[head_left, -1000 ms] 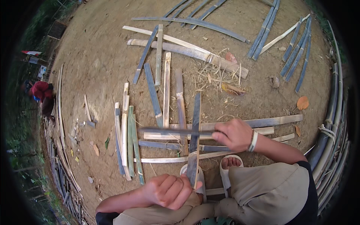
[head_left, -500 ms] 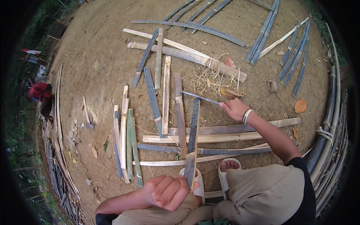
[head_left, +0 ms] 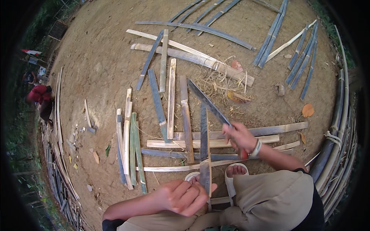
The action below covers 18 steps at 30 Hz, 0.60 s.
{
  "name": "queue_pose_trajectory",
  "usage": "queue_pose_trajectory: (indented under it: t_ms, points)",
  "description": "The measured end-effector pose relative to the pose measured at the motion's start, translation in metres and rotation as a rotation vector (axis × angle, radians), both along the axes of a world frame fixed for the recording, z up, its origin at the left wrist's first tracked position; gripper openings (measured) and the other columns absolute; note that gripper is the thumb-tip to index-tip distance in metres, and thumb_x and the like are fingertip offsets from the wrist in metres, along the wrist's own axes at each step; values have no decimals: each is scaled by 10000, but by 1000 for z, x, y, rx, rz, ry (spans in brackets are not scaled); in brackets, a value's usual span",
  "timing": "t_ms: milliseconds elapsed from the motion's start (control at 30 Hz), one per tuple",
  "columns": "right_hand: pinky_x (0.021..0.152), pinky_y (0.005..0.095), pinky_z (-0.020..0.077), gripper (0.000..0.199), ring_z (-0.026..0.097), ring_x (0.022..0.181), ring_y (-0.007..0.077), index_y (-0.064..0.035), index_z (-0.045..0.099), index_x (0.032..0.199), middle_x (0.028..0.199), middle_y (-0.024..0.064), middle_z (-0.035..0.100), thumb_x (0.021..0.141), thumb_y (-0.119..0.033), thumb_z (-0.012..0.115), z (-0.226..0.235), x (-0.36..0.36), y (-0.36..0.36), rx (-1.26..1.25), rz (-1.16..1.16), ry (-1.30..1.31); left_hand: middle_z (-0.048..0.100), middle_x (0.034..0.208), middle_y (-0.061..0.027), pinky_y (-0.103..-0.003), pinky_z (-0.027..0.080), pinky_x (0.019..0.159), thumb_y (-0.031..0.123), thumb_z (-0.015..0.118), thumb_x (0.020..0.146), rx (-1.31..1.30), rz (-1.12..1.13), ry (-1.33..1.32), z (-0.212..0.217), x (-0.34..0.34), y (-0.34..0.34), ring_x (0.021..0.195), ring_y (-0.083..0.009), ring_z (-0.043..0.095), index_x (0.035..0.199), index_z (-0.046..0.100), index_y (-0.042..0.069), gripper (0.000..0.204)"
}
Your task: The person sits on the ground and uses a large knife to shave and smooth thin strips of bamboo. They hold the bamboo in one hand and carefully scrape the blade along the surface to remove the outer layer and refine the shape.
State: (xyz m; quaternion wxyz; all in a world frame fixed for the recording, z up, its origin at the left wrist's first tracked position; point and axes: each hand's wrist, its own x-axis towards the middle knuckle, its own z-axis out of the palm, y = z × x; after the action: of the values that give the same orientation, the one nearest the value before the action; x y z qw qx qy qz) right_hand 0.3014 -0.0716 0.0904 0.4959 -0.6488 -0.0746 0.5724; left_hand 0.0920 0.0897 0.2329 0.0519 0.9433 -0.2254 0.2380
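In the head view, the left hand (head_left: 184,197) is at the near edge, its fingers curled tight around the near end of an upright bamboo strip (head_left: 204,146) that runs away from the person across the ground. The right hand (head_left: 239,137) is further out and to the right, clamped on the handle of a long dark blade (head_left: 208,102). The blade slants up and to the left, its tip out over the scattered slats. Just beside the gripped strip lie several flat bamboo slats (head_left: 216,143) crosswise on the dirt ground (head_left: 104,65), with more slats lying lengthwise to the left. A white sandal (head_left: 235,175) shows near the person's knees. A bundle of long bamboo poles (head_left: 339,127) curves along the right side. Far left, a person in red (head_left: 38,94) crouches, well apart.
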Motion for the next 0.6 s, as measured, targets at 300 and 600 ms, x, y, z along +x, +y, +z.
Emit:
queue_pose_trajectory:
  t_ms: [300,600]
  points:
    - [609,233,515,511,617,724,70,-7,553,1137,930,29,661,714,27,838,69,-51,-8,348,-80,186,552,654,-1,-233,423,479,263,788,807,-288,-188,280,-31,9,-26,534,-116,555,754,570,57,305]
    - [721,267,506,422,602,793,68,-12,640,1025,882,3,663,704,-148,878,81,-7,5,452,383,-163,619,1163,-121,-369,534,842,550,578,943,-2073,515,383,-42,14,68,1067,-200,620,1270,486,25,625]
